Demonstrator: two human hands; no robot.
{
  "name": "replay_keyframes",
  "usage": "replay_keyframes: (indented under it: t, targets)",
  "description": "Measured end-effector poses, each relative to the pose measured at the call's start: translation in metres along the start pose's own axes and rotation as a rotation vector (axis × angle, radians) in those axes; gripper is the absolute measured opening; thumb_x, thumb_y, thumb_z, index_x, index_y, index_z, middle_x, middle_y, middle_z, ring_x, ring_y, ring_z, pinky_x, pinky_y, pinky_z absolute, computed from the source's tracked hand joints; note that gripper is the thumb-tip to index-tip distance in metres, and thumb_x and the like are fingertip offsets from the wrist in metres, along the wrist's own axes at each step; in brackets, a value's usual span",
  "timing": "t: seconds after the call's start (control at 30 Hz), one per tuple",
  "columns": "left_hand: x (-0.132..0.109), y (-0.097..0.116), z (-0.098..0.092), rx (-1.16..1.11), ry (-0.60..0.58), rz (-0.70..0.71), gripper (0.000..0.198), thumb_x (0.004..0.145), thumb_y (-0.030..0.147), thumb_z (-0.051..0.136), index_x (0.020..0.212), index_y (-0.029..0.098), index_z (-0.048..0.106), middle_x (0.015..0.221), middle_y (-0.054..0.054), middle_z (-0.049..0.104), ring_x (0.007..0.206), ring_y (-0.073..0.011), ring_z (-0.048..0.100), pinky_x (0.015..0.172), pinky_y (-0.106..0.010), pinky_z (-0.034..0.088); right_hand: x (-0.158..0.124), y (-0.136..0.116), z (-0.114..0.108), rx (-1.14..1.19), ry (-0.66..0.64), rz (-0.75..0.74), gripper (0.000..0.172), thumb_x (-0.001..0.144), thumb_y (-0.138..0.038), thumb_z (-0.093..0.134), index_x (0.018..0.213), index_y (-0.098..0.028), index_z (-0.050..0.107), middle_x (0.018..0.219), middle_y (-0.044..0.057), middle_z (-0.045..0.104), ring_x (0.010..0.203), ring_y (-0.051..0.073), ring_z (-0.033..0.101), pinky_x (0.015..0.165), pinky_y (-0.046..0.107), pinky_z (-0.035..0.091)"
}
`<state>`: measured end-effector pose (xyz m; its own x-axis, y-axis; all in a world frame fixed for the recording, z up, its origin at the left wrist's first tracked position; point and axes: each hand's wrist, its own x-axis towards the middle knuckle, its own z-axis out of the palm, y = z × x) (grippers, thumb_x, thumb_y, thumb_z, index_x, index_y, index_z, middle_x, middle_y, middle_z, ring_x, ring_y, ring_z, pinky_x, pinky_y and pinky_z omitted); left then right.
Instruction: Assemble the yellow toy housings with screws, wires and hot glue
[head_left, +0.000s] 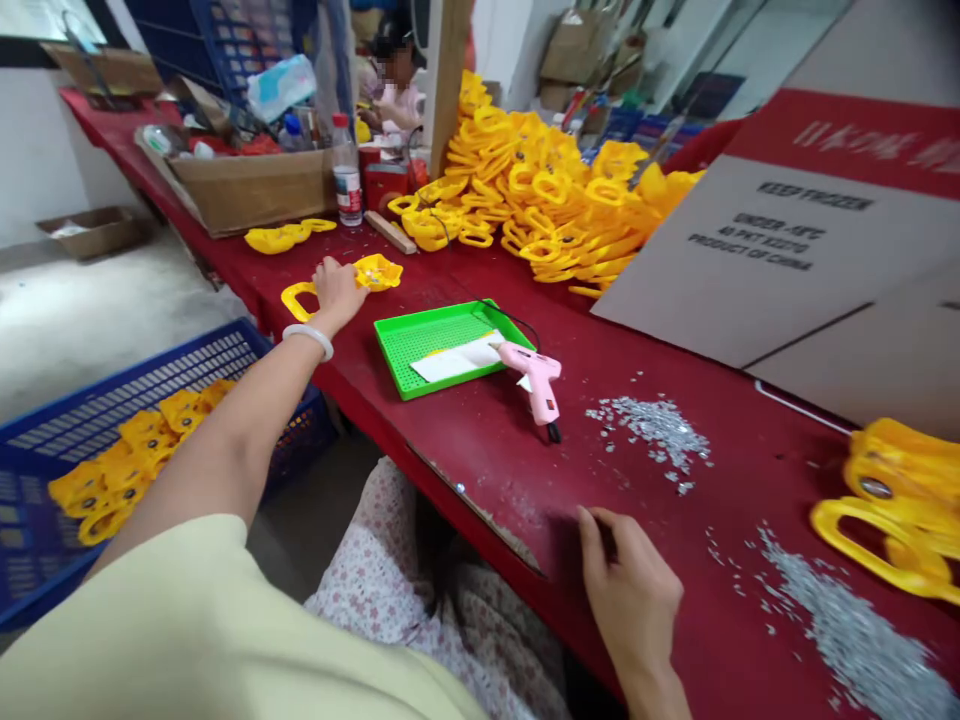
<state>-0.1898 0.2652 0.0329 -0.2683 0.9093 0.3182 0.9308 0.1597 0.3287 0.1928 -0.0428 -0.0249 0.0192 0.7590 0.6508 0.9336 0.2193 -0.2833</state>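
At the table's left side, my left hand (339, 290) is closed on a yellow plastic piece (379, 272) with an oval loop handle. The handle sticks out to the left of my hand. Near the front edge, my right hand (634, 585) is at the tabletop, thumb and forefinger curled together at the tips. Whether anything tiny is between them I cannot make out. A pink glue gun (534, 375) lies with its nozzle over a green perforated tray (401, 335). Beyond my right hand are a heap of small shiny pieces (664, 430) and a second silvery heap (862, 620).
Yellow pieces are piled (547, 190) at the back, with more at the right edge (900, 500). A blue basket (45, 430) by my left holds several. A cardboard box (255, 190), a bottle (347, 175) and a large white carton (795, 240) stand behind. Another person (401, 100) sits beyond.
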Motion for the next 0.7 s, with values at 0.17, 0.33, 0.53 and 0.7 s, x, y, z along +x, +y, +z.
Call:
replay_keyframes:
  t: [0.17,0.33,0.53,0.7]
  targets:
    - [0.017,0.018,0.013,-0.039,-0.111,0.056,0.05,0.08,0.032,0.062,0.123,0.006,0.059,0.128,-0.026,0.051,0.118,-0.0398,0.049,0.1,-0.052,0.039,0.002,-0.003,0.002,-0.011,-0.013,-0.012,0.012,0.092,-0.026,0.056,0.083,-0.018,0.058,0.072,0.0,0.064,0.064,0.012,0.063,0.065,0.024,0.047]
    - [-0.002,0.02,0.006,-0.088,-0.04,0.193,0.054,0.086,0.037,0.055,0.134,0.012,0.051,0.139,-0.021,0.046,0.131,-0.0383,0.037,0.11,-0.053,0.029,0.001,-0.001,0.004,0.006,-0.01,0.015,0.011,0.092,-0.025,0.056,0.083,-0.018,0.058,0.072,0.0,0.062,0.064,0.011,0.061,0.064,0.023,0.046]
    - [-0.057,0.013,0.014,-0.235,-0.11,0.278,0.038,0.088,0.031,0.044,0.111,0.011,0.068,0.114,-0.014,0.067,0.112,-0.0278,0.057,0.105,-0.04,0.04,0.001,-0.003,0.004,0.031,-0.028,0.023,0.012,0.092,-0.026,0.055,0.083,-0.019,0.059,0.073,0.0,0.063,0.064,0.011,0.061,0.064,0.023,0.045]
    - [-0.067,0.012,0.025,-0.349,-0.148,0.217,0.039,0.08,0.021,0.046,0.111,0.012,0.07,0.114,-0.01,0.07,0.103,-0.0224,0.064,0.096,-0.03,0.048,-0.003,-0.005,0.004,0.058,-0.054,0.088,0.016,0.093,-0.029,0.053,0.082,-0.019,0.06,0.073,0.001,0.065,0.065,0.012,0.061,0.065,0.025,0.045]
